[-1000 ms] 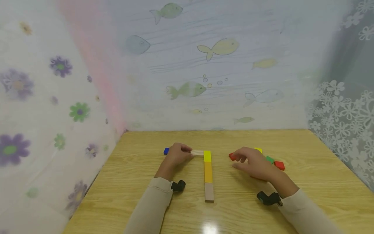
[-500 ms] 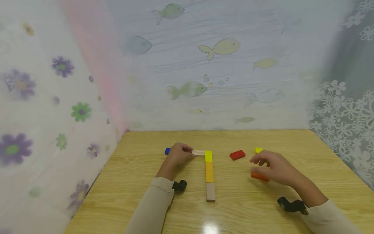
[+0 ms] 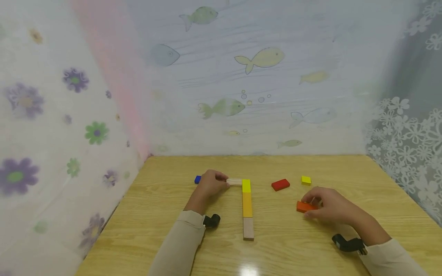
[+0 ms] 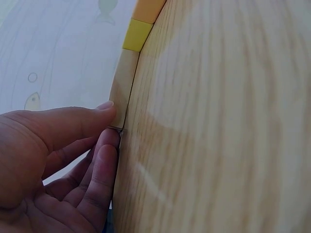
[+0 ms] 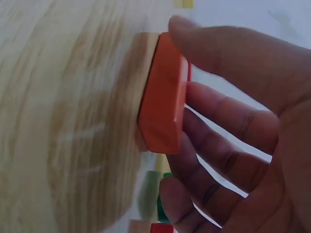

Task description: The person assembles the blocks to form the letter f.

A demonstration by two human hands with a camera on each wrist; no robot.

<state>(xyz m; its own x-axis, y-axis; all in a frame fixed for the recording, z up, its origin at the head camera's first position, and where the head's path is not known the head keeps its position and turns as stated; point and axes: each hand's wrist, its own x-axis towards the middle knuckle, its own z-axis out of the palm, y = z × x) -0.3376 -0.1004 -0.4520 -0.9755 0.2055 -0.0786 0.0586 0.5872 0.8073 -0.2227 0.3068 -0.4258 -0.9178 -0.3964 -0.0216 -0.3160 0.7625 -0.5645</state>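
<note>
My left hand [image 3: 212,183] pinches the free end of a pale wooden block [image 3: 235,181] between thumb and fingers. That block's other end meets a yellow block [image 3: 246,186], which tops a straight row with a yellow-orange block [image 3: 247,205] and a grey-brown block [image 3: 248,229]. On the right, my right hand [image 3: 331,205] grips an orange block [image 3: 305,207]. In the right wrist view its thumb lies over one end of the orange block [image 5: 165,97], with fingers along the far side. The hand covers that block's right end in the head view.
A red block [image 3: 280,184] and another yellow block [image 3: 305,180] lie beyond the right hand. A blue block [image 3: 197,179] shows partly behind the left hand. A green block [image 5: 163,204] and another red block [image 5: 162,228] appear in the right wrist view. Printed curtains border the wooden table [image 3: 172,245].
My right hand has moved right and nearer, away from the red block, and its fingers have closed on the orange block. The left hand stays at the pale block.
</note>
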